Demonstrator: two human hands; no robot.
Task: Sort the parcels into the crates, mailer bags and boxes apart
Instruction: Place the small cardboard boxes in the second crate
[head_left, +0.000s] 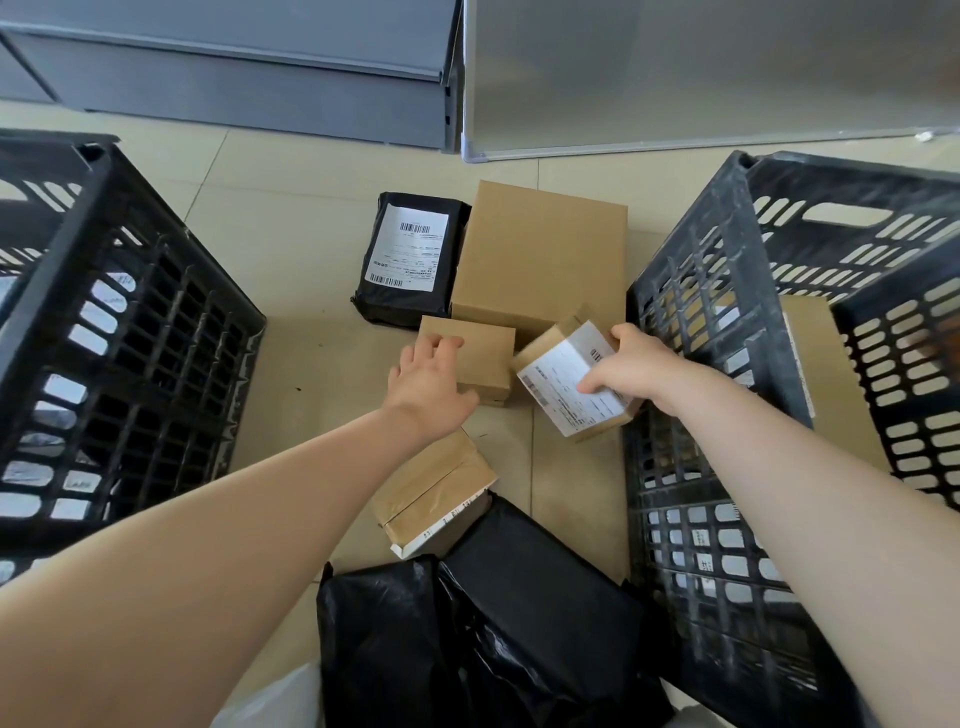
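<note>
Crates flank a patch of tiled floor (291, 218) strewn with parcels. At far left stands the left crate (104, 332), black with slotted walls, and white labels show through its side openings (what they belong to cannot be told). Moving inward, a black mailer bag (408, 260) with a white shipping label lies flat on the floor, its right edge against a large plain cardboard box (540, 254). Just in front of those two sits a small brown box (485, 358), and the left hand (428, 384) rests on its near left corner with fingers spread and curled over the top edge, open rather than clamped. Below that wrist lies a taped box (431, 493), tilted, one end propped on a heap of crumpled black bags (498, 634) that fills the bottom centre. To the right of the small brown box, the right hand (631, 366) grips a labelled box (571, 379), fingers closed around its far end and thumb pressed on the white label; the box is tilted, close beside the wall of the right crate (717, 519). That crate, black and dusty, holds a flat cardboard parcel (815, 353) inside. Grey panels (675, 73) stand along the back.
</note>
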